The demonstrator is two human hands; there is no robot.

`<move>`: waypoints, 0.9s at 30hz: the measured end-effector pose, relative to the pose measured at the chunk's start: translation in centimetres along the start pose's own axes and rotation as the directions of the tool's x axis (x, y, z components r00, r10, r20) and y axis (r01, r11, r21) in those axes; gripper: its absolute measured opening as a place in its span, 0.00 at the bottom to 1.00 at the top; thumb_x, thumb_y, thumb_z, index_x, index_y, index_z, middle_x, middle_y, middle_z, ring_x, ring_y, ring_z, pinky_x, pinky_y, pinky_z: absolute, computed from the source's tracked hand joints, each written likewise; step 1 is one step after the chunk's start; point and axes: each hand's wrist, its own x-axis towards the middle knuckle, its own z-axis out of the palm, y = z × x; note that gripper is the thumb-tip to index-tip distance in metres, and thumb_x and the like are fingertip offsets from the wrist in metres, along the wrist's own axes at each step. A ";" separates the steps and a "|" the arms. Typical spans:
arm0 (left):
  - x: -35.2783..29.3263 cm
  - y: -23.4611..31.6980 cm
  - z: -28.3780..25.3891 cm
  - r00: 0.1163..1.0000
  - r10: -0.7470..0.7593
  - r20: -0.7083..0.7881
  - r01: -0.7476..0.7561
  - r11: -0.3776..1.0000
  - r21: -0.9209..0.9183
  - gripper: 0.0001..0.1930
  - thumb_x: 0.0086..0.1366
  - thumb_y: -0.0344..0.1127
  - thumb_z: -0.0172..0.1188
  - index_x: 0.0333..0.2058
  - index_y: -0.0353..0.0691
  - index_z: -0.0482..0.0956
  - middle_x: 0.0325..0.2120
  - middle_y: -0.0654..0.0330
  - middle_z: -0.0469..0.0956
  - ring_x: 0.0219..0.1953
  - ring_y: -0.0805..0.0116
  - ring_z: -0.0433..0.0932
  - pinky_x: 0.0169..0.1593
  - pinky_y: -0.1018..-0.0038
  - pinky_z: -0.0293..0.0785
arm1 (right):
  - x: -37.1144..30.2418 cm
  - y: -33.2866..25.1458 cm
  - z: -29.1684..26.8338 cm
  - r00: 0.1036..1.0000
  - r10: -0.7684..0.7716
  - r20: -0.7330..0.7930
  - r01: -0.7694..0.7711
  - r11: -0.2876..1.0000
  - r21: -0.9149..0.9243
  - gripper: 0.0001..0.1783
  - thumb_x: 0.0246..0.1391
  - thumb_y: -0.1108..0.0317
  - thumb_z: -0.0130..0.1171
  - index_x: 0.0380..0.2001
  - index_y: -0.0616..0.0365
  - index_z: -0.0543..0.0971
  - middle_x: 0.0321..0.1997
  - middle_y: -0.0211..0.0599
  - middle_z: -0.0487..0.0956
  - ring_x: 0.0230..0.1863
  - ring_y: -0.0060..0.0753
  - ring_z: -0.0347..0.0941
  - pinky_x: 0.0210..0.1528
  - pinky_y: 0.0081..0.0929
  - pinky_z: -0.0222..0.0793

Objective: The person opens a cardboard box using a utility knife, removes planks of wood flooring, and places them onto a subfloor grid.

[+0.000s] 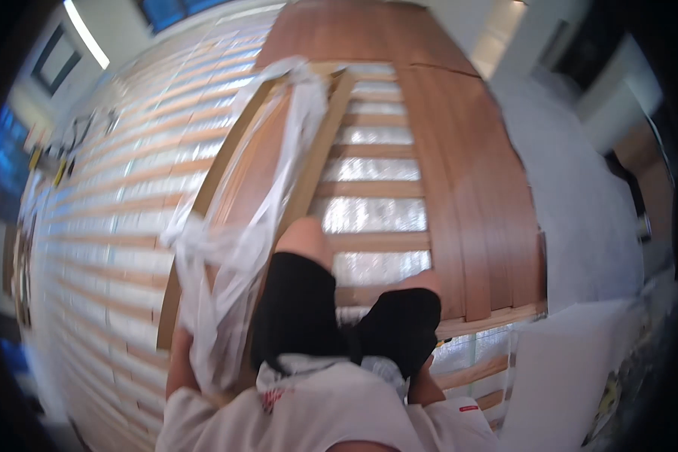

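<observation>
A long open cardboard box (320, 147) lies lengthwise in front of me, slightly to the left. Reddish-brown wood planks (258, 177) show inside it. Crumpled clear plastic wrap (230, 256) spills over the box and its near end. My left forearm (179, 369) reaches up beside the near left corner of the box, against the plastic. The fingers of that hand are hidden and blurred, so its grip does not show. Close by my right leg is my right forearm (426, 386); the leg hides the fingers there. My bent knees (306, 237) are beside the box.
Wooden battens (377, 241) run across the floor over silvery sheeting (377, 213). Laid planks (471, 196) form a brown strip to the right and far ahead. A grey floor (580, 203) lies beyond. A white block-like object (561, 369) stands near right; yellow-and-black tools (53, 166) sit far left.
</observation>
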 end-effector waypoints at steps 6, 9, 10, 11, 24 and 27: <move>6.7 16.0 -4.5 0.904 0.219 -0.368 -0.200 0.976 0.089 0.14 0.51 0.32 0.58 0.38 0.43 0.84 0.27 0.48 0.81 0.33 0.48 0.79 0.42 0.55 0.70 | 2.0 0.3 -2.5 0.955 -0.279 0.100 0.287 0.954 -0.087 0.20 0.53 0.53 0.59 0.41 0.60 0.78 0.42 0.48 0.81 0.44 0.51 0.79 0.45 0.45 0.75; 11.0 21.3 -5.3 0.857 0.334 -0.392 -0.393 0.916 -0.079 0.16 0.44 0.33 0.67 0.37 0.45 0.83 0.39 0.51 0.78 0.43 0.49 0.75 0.47 0.56 0.70 | 1.7 2.5 -2.4 0.920 -0.345 0.186 0.371 0.920 -0.125 0.21 0.53 0.54 0.59 0.41 0.60 0.77 0.43 0.49 0.81 0.44 0.52 0.79 0.44 0.46 0.75; 12.8 25.9 -4.9 0.774 0.398 -0.492 -0.493 0.867 -0.074 0.19 0.44 0.36 0.70 0.38 0.45 0.83 0.49 0.46 0.73 0.51 0.45 0.72 0.53 0.56 0.69 | 2.6 4.6 -3.3 0.924 -0.341 0.173 0.365 0.922 -0.133 0.21 0.52 0.54 0.60 0.41 0.60 0.77 0.44 0.49 0.81 0.44 0.53 0.79 0.44 0.46 0.74; 14.1 28.1 -4.4 0.806 0.383 -0.451 -0.489 0.860 -0.144 0.25 0.45 0.39 0.72 0.45 0.47 0.81 0.58 0.43 0.65 0.58 0.43 0.66 0.59 0.56 0.66 | 3.1 6.9 -3.8 0.921 -0.344 0.183 0.372 0.915 -0.156 0.21 0.52 0.54 0.60 0.40 0.60 0.77 0.44 0.50 0.81 0.44 0.53 0.79 0.44 0.46 0.74; 13.5 32.0 4.4 0.849 0.478 -0.225 -0.520 0.831 -0.196 0.19 0.62 0.32 0.50 0.52 0.49 0.78 0.44 0.47 0.71 0.44 0.45 0.71 0.44 0.57 0.75 | 2.5 15.8 -8.9 0.721 -0.571 0.393 0.686 0.507 -0.522 0.13 0.40 0.52 0.63 0.21 0.50 0.81 0.23 0.44 0.80 0.30 0.51 0.79 0.33 0.46 0.73; 15.2 26.4 -0.9 0.863 0.396 -0.314 -0.448 0.888 -0.109 0.19 0.62 0.31 0.50 0.51 0.47 0.78 0.43 0.48 0.72 0.43 0.46 0.72 0.44 0.57 0.75 | 1.6 8.3 -12.0 0.637 -0.661 0.397 0.768 0.497 -0.403 0.17 0.29 0.54 0.71 0.22 0.51 0.80 0.21 0.43 0.79 0.28 0.52 0.78 0.29 0.45 0.72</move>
